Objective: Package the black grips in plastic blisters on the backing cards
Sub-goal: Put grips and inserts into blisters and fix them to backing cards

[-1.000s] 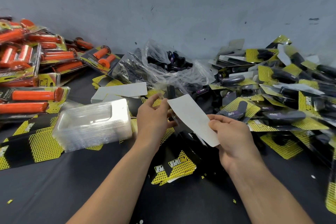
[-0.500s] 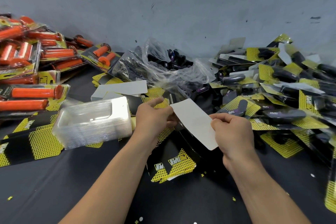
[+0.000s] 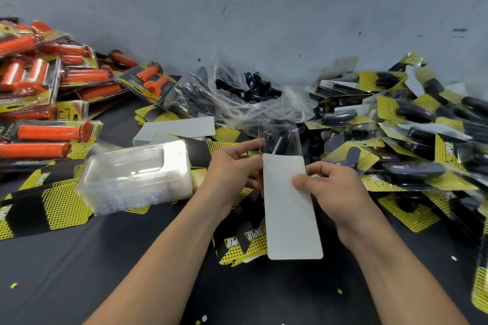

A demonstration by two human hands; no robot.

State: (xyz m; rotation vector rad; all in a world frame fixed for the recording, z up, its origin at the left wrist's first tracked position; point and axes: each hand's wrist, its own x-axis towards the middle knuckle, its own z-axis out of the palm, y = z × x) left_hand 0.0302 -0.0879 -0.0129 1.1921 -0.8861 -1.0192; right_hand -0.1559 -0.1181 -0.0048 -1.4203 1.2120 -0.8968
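My right hand (image 3: 334,194) pinches a white backing card (image 3: 289,221), its blank side up, thumb on top. The card now stands lengthwise away from me. Its far end meets a clear plastic blister (image 3: 281,141) with black grips inside, which my left hand (image 3: 232,173) holds by its left edge with thumb and fingers. Below the card lie printed yellow-and-black cards (image 3: 244,244) on the dark table.
A stack of empty clear blisters (image 3: 137,174) sits left of my hands. Behind it lie white cards (image 3: 179,128) and a plastic bag of loose black grips (image 3: 248,90). Packed orange grips (image 3: 47,92) pile at the left, packed black grips (image 3: 412,134) at the right.
The white card has turned from slanting across to pointing straight away from me, and the blister with grips now shows above its far end. Both hands shifted slightly with it.
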